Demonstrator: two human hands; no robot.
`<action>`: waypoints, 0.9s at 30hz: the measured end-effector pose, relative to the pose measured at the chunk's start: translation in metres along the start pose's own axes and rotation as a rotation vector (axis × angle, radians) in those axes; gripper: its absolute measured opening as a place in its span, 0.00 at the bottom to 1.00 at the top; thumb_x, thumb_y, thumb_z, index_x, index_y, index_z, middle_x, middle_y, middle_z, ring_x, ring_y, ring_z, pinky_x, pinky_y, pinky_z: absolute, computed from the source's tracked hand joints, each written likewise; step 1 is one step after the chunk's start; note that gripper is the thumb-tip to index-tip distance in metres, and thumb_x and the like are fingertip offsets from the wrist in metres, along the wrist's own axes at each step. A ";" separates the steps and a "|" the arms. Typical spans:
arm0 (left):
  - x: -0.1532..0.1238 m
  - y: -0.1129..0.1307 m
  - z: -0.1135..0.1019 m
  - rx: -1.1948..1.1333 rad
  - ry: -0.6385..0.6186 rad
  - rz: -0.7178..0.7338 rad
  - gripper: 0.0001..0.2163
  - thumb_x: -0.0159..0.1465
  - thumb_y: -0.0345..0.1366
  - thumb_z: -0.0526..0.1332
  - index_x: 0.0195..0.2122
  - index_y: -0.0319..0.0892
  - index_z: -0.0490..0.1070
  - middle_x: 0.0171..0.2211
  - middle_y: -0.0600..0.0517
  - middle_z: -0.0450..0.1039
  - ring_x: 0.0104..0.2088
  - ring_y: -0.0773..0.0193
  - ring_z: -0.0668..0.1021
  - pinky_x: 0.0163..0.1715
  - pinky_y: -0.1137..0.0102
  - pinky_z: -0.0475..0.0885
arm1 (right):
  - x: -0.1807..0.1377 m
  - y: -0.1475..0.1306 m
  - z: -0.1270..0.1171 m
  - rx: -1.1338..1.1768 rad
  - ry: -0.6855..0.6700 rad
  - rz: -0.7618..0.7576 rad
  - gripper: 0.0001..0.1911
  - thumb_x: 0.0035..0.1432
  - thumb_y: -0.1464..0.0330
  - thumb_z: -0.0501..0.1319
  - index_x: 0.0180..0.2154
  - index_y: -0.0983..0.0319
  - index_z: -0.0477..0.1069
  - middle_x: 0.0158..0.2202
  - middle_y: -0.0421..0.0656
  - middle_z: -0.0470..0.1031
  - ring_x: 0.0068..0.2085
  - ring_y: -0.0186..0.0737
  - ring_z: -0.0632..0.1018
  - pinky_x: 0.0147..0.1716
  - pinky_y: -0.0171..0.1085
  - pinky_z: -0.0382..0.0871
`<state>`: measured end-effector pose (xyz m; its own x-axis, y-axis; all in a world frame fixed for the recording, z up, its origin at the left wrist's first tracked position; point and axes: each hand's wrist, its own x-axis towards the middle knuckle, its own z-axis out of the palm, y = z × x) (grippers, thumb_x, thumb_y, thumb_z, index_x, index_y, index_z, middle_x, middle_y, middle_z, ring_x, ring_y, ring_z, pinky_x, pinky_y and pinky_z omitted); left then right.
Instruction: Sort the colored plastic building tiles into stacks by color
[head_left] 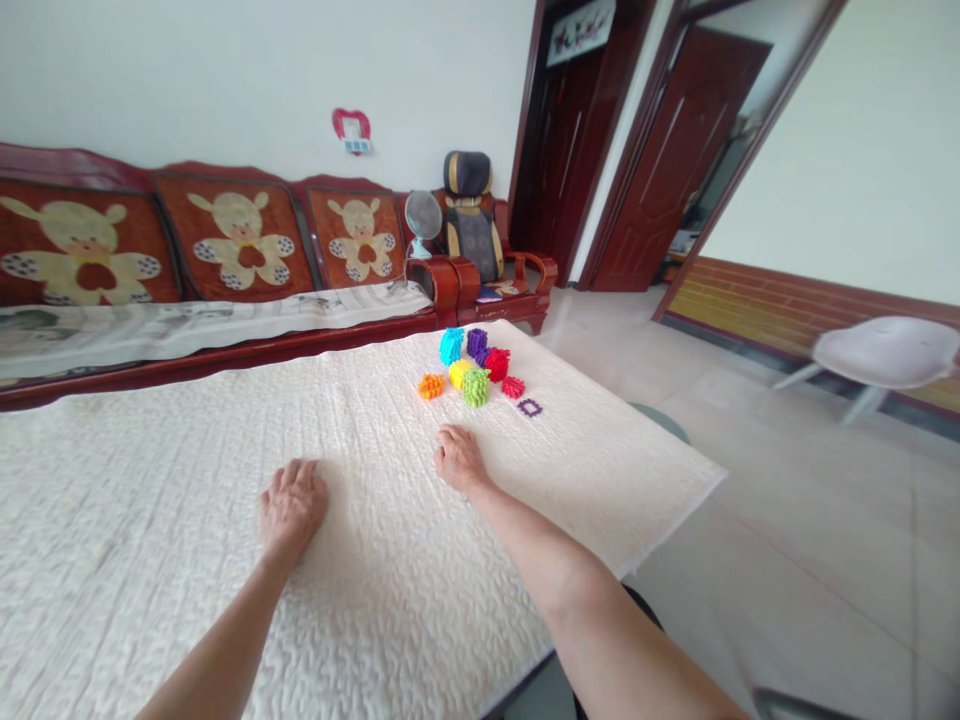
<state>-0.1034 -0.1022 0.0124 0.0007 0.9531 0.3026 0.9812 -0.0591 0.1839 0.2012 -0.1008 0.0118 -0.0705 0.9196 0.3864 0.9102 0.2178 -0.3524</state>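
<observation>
My left hand (294, 503) rests palm down on the white quilted cloth (375, 590), its fingers loosely spread and slightly bent, with no object in sight there. Further right and forward, my right hand (459, 458) lies on the same cloth, fingers relaxed, bent and a little apart; nothing shows in it. Just beyond it stands a group of bumpy plastic pieces: a green stack (475, 388), a yellow one (460, 374), an orange one (431, 386), a light blue one (451, 346), a red one (497, 364) and a purple one (477, 342). Neither hand touches them.
A small red piece (513, 387) and a purple square frame (529, 408) lie at the group's right. Behind the table runs a wooden sofa (442, 290) with bear-patterned cushions (244, 240). A fan (423, 215) stands there. A white chair (885, 352) is at right.
</observation>
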 end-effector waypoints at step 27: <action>0.003 -0.012 0.010 -0.016 0.005 -0.032 0.18 0.69 0.37 0.46 0.55 0.44 0.69 0.60 0.44 0.70 0.61 0.50 0.70 0.55 0.54 0.68 | -0.008 0.009 0.008 0.367 0.170 -0.073 0.15 0.55 0.77 0.56 0.43 0.61 0.73 0.48 0.48 0.77 0.52 0.44 0.75 0.55 0.46 0.67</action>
<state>-0.1130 -0.0960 0.0016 -0.0318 0.9531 0.3008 0.9775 -0.0331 0.2084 0.2069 -0.1034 -0.0012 -0.0327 0.8372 0.5459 0.6970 0.4106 -0.5879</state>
